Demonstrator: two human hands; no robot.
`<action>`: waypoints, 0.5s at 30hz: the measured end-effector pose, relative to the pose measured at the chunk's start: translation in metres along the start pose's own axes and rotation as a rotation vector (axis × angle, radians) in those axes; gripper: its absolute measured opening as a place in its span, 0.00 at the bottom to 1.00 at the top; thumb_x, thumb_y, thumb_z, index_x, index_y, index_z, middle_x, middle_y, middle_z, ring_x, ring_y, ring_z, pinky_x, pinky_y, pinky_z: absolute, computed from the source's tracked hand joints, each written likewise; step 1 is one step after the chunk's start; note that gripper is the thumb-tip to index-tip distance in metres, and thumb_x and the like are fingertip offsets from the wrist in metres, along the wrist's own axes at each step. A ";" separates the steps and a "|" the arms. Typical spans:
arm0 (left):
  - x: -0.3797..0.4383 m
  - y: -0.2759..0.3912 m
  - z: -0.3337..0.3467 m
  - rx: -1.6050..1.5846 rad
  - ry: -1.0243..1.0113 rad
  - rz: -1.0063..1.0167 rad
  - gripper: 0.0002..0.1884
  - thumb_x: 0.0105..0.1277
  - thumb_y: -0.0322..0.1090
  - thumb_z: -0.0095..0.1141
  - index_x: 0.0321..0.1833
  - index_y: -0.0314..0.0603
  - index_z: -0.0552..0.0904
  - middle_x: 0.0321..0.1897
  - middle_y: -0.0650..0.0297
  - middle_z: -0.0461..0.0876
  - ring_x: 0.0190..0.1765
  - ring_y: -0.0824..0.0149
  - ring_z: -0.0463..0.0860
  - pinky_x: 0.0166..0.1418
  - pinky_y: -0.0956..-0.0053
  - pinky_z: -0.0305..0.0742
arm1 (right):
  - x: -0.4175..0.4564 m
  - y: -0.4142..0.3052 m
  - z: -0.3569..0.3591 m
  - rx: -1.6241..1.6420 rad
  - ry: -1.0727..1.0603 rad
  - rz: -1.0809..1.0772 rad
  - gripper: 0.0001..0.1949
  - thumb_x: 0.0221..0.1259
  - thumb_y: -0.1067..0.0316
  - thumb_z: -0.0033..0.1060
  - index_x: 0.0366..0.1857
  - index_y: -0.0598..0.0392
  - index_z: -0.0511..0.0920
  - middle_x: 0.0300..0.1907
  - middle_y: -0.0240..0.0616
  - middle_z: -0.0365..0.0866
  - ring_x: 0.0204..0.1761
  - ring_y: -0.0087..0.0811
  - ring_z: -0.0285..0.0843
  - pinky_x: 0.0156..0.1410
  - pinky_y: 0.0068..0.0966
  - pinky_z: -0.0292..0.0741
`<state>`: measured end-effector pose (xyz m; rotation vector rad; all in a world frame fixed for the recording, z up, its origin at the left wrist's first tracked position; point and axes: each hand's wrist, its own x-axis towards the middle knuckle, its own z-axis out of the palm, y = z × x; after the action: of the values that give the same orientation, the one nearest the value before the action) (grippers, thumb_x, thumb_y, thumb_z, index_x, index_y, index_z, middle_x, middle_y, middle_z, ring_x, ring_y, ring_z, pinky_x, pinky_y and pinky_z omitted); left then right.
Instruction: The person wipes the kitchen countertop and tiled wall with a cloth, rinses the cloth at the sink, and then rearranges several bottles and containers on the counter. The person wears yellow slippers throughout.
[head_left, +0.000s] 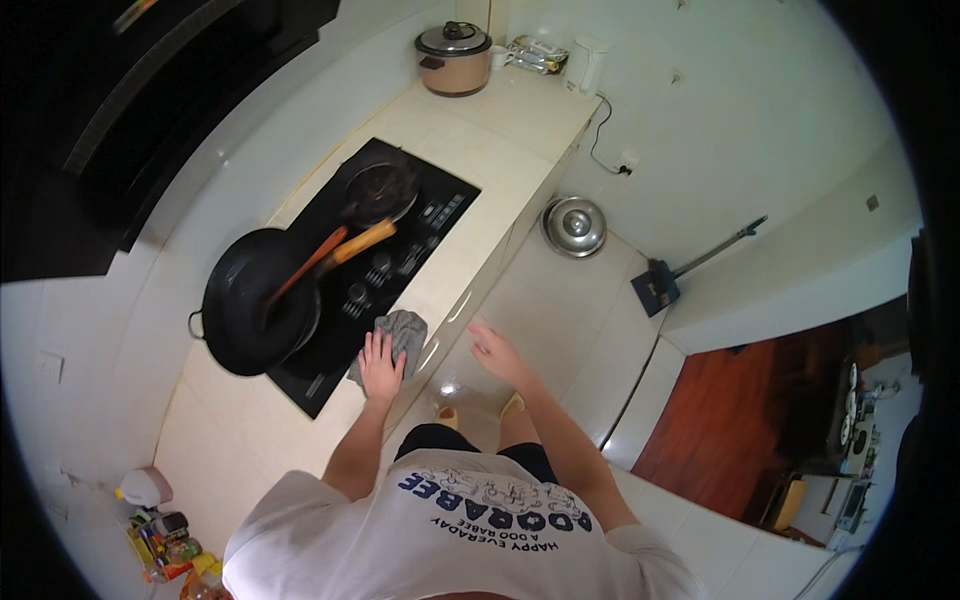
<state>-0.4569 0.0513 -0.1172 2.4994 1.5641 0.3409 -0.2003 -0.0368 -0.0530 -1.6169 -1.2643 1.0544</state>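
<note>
My left hand (382, 367) lies with fingers spread on a bunched grey cloth (405, 337) at the front edge of the pale countertop (247, 442). The cloth partly overlaps the black gas hob's (307, 382) front edge. My right hand (495, 352) is in the air in front of the drawers, to the right of the cloth, its fingers partly curled; nothing shows in it. A black wok (247, 322) sits on the hob's left burner. Its wooden handle (364, 244) points to the right, and a brown wooden spatula (307, 262) rests in it.
The right burner (381, 193) has no pan. A lidded pot (454, 67), a white cup (500, 56) and a white electric kettle (586, 67) stand at the counter's far end. Steel lidded pan (576, 225) and dustpan (656, 289) are on the floor. Bottles (172, 551) crowd the lower left.
</note>
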 end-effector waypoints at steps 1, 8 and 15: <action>0.016 0.017 -0.012 0.016 -0.100 0.142 0.35 0.63 0.50 0.53 0.69 0.40 0.61 0.71 0.50 0.55 0.73 0.53 0.54 0.71 0.54 0.51 | -0.013 0.036 -0.024 0.181 0.045 0.071 0.20 0.59 0.71 0.58 0.56 0.58 0.71 0.52 0.43 0.76 0.48 0.33 0.78 0.54 0.27 0.75; 0.142 0.119 0.044 0.028 -0.117 0.168 0.42 0.65 0.56 0.47 0.69 0.25 0.55 0.74 0.48 0.45 0.76 0.54 0.46 0.75 0.56 0.45 | -0.072 0.167 -0.212 0.048 0.351 0.448 0.13 0.60 0.70 0.55 0.49 0.58 0.76 0.40 0.40 0.82 0.40 0.28 0.81 0.41 0.23 0.76; 0.298 0.230 0.087 0.209 -0.085 0.088 0.38 0.65 0.59 0.44 0.63 0.26 0.68 0.73 0.55 0.52 0.69 0.56 0.60 0.68 0.57 0.55 | -0.004 0.171 -0.366 0.209 0.508 0.593 0.14 0.61 0.67 0.51 0.50 0.54 0.75 0.39 0.37 0.83 0.38 0.27 0.81 0.40 0.23 0.75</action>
<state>-0.1083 0.2177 -0.1096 2.7050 1.5323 0.0851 0.1955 -0.1061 -0.0949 -1.9756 -0.3309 0.9775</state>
